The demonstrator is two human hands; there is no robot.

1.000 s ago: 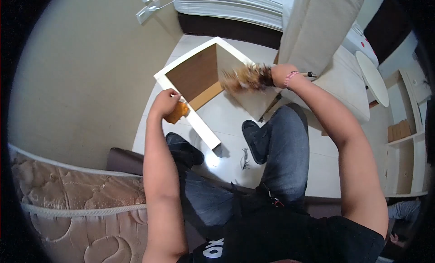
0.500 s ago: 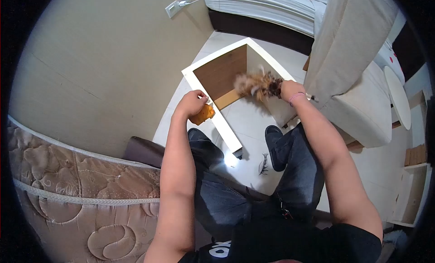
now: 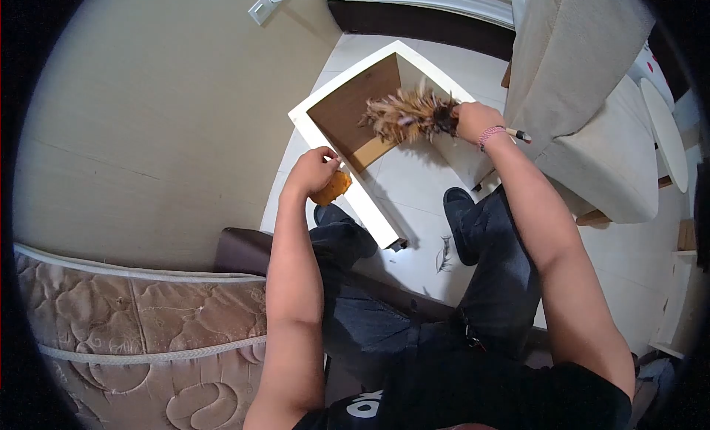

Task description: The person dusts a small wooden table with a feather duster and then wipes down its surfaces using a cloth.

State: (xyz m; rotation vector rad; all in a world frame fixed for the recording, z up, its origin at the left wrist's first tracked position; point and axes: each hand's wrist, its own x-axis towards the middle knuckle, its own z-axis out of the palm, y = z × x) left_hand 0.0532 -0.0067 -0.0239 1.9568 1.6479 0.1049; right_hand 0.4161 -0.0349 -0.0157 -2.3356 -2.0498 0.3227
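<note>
My right hand (image 3: 479,124) is wrapped round the handle of a feather duster (image 3: 405,118), whose brown feathers point left into an open white cabinet (image 3: 367,208). The handle's end sticks out past my wrist. At the cabinet's left edge, my left hand (image 3: 313,171) is closed on an orange cloth (image 3: 332,189) that hangs below the fingers. The cabinet lies on the floor with its wooden inner panel (image 3: 359,108) showing. Whether the left fingers also grip the cabinet edge is hidden.
A quilted mattress (image 3: 89,304) stands at the left by the wall. On the right is a beige upholstered chair (image 3: 592,163). A bed base (image 3: 421,23) is at the back, and a wall socket (image 3: 261,9) is at upper left. Small dark debris (image 3: 444,254) lies on the tiles.
The feather duster has shifted slightly left and up with my right hand, and its feathers look less blurred. My left hand stays at the cabinet edge. The view has tilted a little.
</note>
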